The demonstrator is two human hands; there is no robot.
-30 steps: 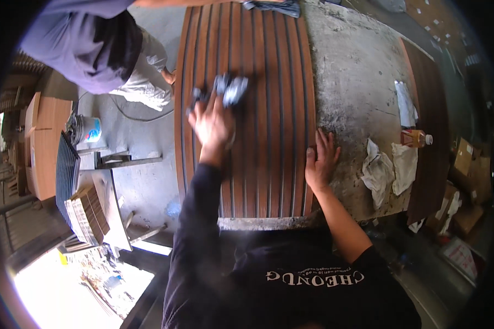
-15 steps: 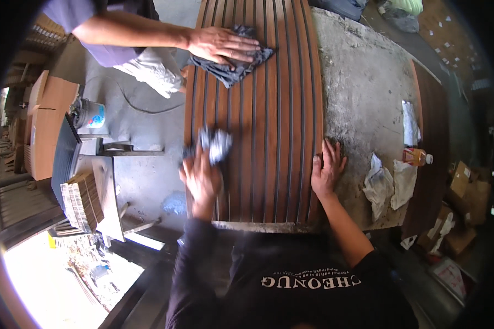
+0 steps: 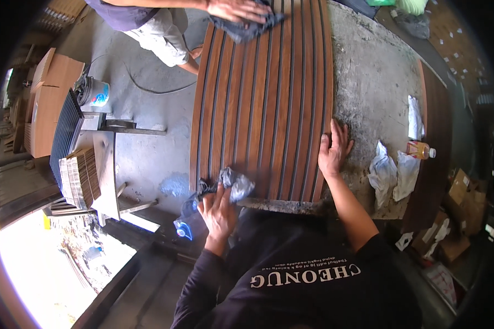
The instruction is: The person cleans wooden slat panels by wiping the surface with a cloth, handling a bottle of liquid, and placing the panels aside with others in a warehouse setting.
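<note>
A brown slatted wood panel (image 3: 260, 109) with dark grooves lies lengthwise before me. My left hand (image 3: 218, 213) is at its near left corner, fingers pressed on a crumpled grey rag (image 3: 237, 184). Part of that rag is hidden under the fingers. My right hand (image 3: 333, 149) lies open with fingers spread at the panel's right edge, holding nothing. At the far end a co-worker's hand (image 3: 239, 7) presses a dark cloth (image 3: 248, 28) flat against the slats.
The panel rests on a worn grey tabletop (image 3: 368, 82). To the right are crumpled white wrappers (image 3: 382, 172), a bottle (image 3: 421, 149) with a white cap and a dark brown board (image 3: 431, 164). Bundled slats (image 3: 81, 178) and a bucket (image 3: 96, 92) stand left.
My left hand has drawn the rag toward me, from the panel's left side to its near end. The co-worker's hand and cloth have moved farther away. My right hand stays by the edge.
</note>
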